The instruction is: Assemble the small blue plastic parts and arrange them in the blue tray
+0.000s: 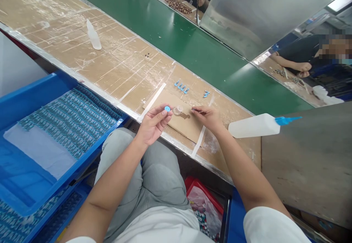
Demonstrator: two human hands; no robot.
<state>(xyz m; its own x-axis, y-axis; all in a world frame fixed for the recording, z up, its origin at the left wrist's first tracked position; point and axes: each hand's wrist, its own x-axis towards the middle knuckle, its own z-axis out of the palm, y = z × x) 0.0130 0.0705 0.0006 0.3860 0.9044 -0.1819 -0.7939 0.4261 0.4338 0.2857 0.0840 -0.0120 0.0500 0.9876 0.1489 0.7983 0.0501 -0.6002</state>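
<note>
My left hand [154, 122] is raised over the bench edge and pinches a small round blue part [167, 108] between thumb and fingertips. My right hand [207, 117] rests on the cardboard-covered bench [121, 67], fingers pinched on a thin pin-like tool [195, 111] that points left. Between the two hands a small clear cup [178, 110] stands on the cardboard. Farther back lie a row of small blue parts [181, 86] and a few more blue parts [206, 94].
A white squeeze bottle with a blue nozzle [258, 125] lies right of my right hand. A blue crate of teal parts [66, 118] stands at my left. A green conveyor belt [176, 37] runs behind the bench; other people's hands [302, 69] work beyond it. A red bin [205, 199] sits below.
</note>
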